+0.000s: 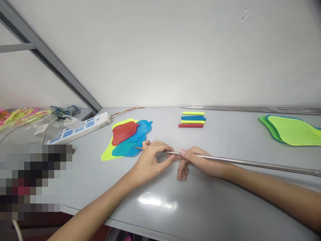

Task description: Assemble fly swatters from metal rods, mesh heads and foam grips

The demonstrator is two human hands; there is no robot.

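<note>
A long telescopic metal rod (240,161) runs from the middle of the table off past the right edge of the view, raised above the surface. My left hand (152,157) pinches the thin end of the rod between thumb and fingers, and its tip pokes out beyond the hand. Just right of it, my right hand (195,160) grips a thicker section, thumb on top and fingers curled below. Beside my left hand lies a pile of mesh fly swatter heads; a red head (123,133) rests over yellow and blue ones (129,149).
Several coloured plastic tubes (192,121) lie in a row behind my hands. More metal rods (250,109) lie along the wall. Green, blue and yellow swatter heads (296,130) are stacked at right. A power strip (82,129) with cables and bagged coloured pieces (27,117) sit at left.
</note>
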